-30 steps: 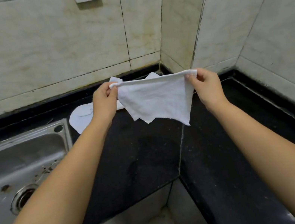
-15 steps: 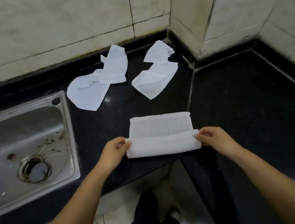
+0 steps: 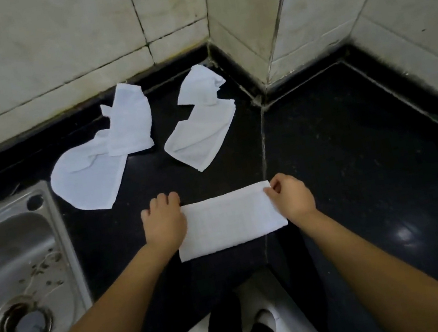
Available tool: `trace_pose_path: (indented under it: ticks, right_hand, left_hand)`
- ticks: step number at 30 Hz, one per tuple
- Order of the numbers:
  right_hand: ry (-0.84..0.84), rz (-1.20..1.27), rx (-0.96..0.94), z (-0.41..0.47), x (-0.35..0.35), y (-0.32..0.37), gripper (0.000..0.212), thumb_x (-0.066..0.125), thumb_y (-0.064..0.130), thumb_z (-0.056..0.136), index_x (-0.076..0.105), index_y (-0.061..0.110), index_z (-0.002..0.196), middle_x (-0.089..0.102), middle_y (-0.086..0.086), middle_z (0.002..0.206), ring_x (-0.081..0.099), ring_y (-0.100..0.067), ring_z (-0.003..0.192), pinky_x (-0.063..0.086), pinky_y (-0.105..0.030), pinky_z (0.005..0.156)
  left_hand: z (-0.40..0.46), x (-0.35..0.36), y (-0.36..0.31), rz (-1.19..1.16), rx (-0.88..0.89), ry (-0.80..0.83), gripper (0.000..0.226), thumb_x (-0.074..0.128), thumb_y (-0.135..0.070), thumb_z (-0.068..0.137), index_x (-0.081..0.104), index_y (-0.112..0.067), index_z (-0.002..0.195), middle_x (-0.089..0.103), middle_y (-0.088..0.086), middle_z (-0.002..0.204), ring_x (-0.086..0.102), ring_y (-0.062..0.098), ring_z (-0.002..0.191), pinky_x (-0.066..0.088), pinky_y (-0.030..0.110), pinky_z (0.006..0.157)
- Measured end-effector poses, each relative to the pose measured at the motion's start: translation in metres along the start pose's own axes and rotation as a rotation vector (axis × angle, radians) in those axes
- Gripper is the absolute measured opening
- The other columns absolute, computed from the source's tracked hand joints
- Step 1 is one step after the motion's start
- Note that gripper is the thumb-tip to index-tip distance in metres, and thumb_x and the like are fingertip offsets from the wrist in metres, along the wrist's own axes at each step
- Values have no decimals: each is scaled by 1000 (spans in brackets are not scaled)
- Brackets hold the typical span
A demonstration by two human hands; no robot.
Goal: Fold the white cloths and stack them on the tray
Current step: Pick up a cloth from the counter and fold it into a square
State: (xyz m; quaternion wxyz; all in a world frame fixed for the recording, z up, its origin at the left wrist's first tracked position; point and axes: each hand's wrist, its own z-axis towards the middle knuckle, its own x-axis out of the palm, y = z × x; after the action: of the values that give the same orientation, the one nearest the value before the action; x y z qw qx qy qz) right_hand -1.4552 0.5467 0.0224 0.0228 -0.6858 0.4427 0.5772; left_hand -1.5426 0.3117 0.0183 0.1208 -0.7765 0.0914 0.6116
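Since half a second ago, the near layer of the folded cloth has been laid over its far half, forming a flat strip on the black countertop close to the front edge. Left hand rests palm-down at the strip's left end, fingers together. Right hand pinches the far right corner between thumb and fingertips. Beyond, two unfolded cloths lie crumpled near the back wall: left cloth beside the sink, right cloth toward the inside corner.
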Motion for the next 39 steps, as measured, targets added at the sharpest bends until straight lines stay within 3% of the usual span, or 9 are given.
trace_pose_path:
  ticks: [6,11,14,18,22,28,32,35,39]
  right_hand:
    - [22,-136,65,-38,-5,-19,42,47,47,94,51,16,122,59,-5,116,56,-22,107,46,-39,91]
    - [31,-247,83,-68,13,-15,36,43,42,96,51,14,118,54,-4,121,50,-23,114,38,-36,92]
    - [56,-176,117,-66,12,-7,24,46,29,95,56,12,109,54,-8,118,50,-25,111,40,-36,90]
    - [153,249,164,-53,-7,4,9,55,22,90,52,15,87,56,-2,86,53,-15,76,42,-26,63]
    - [130,482,86,-36,-33,27,13,62,18,84,52,18,76,59,-6,81,55,-19,75,46,-33,68]
    - [-117,601,-246,-25,-91,94,20,63,7,85,59,17,103,49,5,72,46,-4,63,41,-14,64]
    - [-148,539,-404,-43,-114,110,13,62,7,86,66,11,98,54,2,76,45,-1,62,38,-2,56]
    - [-104,475,-438,-61,-110,98,6,61,8,87,64,11,91,60,0,83,53,-6,72,43,-6,64]
    - [96,367,-415,-82,-72,55,22,62,4,83,59,26,80,68,-1,102,64,-17,97,51,-32,87]
  left_hand:
    - [25,-13,-92,47,753,22,58,44,-10,92,27,-21,146,33,4,146,31,21,135,27,34,108]
    - [38,-6,-143,308,1136,149,56,49,-3,89,37,-17,141,25,7,154,18,22,144,21,38,116]
    - [40,-10,-137,375,1156,117,46,49,-4,90,43,-13,135,34,8,147,30,22,138,25,37,114]
    - [43,-24,-116,334,1079,107,35,49,-7,90,48,-15,124,51,5,129,45,21,122,29,36,110]
    - [52,-62,-92,68,894,53,13,46,-14,93,52,-16,105,56,4,109,51,21,102,37,30,87]
    - [53,-142,-60,-406,614,-137,31,51,-16,93,54,-13,124,57,7,122,54,23,110,42,31,89]
    - [29,-172,-44,-577,562,-259,11,57,-12,89,64,-3,91,50,-8,82,49,4,77,35,13,65]
    - [2,-159,-31,-676,542,-231,8,62,-14,87,65,-6,88,57,-11,84,51,1,77,38,9,70]
    - [-35,-102,-18,-678,521,19,9,67,-14,83,68,-10,91,69,0,93,62,12,86,48,25,77]
